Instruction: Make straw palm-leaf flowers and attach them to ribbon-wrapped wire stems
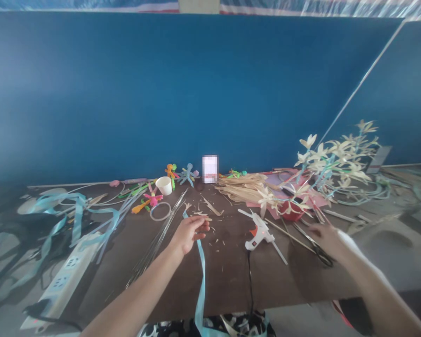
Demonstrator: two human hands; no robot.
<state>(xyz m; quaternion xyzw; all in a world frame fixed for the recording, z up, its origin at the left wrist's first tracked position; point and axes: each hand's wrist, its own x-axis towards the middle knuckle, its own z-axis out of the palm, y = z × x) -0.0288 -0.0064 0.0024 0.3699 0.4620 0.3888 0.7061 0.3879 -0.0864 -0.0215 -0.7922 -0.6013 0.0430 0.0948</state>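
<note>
My left hand (193,233) is over the middle of the table with its fingers curled together. A light-blue ribbon (202,267) passes beneath or through this hand and hangs over the front edge. A small pale sliver shows by the fingertips; whether they pinch it is unclear. On the right, my right hand (324,238) is beside a pair of scissors (314,244), its fingers blurred. Between the hands lies a white glue gun (258,231) with a glue stick in its rear. Dry strips (243,187) and cream-coloured flowers (340,152) are farther back.
A white power strip (65,281) is at the left, near looped blue ribbon (77,217). Thin wires (161,229), a paper cup (164,186), a clear ring (160,211) and small colourful figures (153,199) occupy the left-centre. The glue gun's black cord (250,281) crosses the front edge.
</note>
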